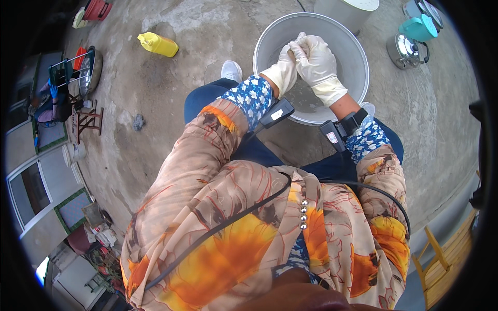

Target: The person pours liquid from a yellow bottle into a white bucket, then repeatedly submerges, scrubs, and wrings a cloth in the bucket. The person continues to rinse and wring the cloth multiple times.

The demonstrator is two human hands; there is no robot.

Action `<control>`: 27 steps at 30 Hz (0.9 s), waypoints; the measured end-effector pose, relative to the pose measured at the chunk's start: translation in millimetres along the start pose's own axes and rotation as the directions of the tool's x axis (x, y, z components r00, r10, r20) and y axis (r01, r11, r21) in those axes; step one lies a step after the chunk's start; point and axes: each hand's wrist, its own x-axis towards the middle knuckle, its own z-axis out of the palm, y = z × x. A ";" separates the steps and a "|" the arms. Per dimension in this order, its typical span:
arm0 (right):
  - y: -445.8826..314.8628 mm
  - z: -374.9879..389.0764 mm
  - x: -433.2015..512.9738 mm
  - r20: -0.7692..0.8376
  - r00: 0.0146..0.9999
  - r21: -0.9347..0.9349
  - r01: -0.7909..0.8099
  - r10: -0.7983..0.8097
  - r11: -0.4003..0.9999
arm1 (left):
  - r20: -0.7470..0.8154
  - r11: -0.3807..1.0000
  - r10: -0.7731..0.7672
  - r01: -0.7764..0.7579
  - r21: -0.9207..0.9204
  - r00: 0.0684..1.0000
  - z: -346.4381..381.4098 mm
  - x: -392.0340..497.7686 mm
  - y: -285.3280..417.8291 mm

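Note:
My left hand (pixel 285 70) and my right hand (pixel 318 64) both wear cream-white rubber gloves. They meet over the mouth of a large white plastic bucket (pixel 361 91), with curled fingers pressed together. Whether something small sits between the fingers is hidden by the gloves. Below the hands, greyish liquid (pixel 303 95) lies in the bottom of the bucket. Black devices with white labels are strapped near both wrists.
A yellow plastic jug (pixel 158 44) stands on the concrete floor (pixel 155 101) to the left. Right of the bucket are a metal kettle (pixel 404 51) and a turquoise pitcher (pixel 419 28). Another white bucket (pixel 340 14) touches the far side. At far left, a person in blue gloves (pixel 53 91) sits by a metal basin (pixel 92 74).

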 end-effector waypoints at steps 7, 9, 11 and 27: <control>60.0 9.5 19.2 -0.046 0.895 0.288 -0.413 0.444 0.864 | -0.246 0.754 0.222 -0.006 0.657 0.943 42.2 -8.2 -7.6; 54.6 13.3 11.8 -0.071 0.899 0.322 -0.390 0.432 0.863 | -0.296 0.779 0.227 0.009 0.627 0.928 40.4 -5.0 -4.2; 36.5 13.2 0.3 -0.073 0.923 0.274 -0.346 0.378 0.897 | -0.312 0.842 0.207 -0.007 0.540 0.927 31.0 -0.1 0.9; 85.6 21.2 14.0 0.045 0.851 0.455 -0.484 0.524 0.747 | -0.221 0.707 0.214 0.005 0.707 0.951 41.5 -13.1 7.0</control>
